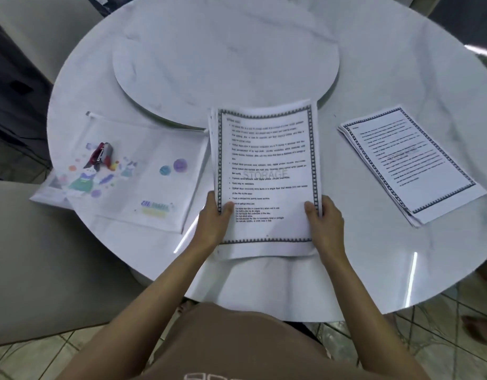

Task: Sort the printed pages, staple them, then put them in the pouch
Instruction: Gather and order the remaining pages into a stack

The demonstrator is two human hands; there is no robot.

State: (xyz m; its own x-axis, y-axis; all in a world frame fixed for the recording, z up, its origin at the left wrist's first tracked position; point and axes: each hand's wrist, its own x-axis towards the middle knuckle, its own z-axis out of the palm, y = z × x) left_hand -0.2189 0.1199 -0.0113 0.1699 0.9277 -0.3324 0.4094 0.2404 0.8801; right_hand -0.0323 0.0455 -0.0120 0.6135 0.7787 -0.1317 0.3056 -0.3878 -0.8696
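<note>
Fingers [310, 210] round pages [267, 160]: left hand [210, 226], right hand [329, 226]

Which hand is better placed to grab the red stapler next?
Probably the left hand: the small red stapler lies on the clear printed pouch on that side; the right hand would cross the held bordered pages.

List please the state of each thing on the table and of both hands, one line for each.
held stack: gripped by both hands at its lower sides, sheets unevenly aligned.
left hand: grips the held stack's left edge.
right hand: grips its right edge.
second stack: lies flat on the table, untouched, sheets slightly fanned.
pouch: lies flat; zip open or closed, cannot tell.
stapler: rests on the pouch, untouched.
</note>
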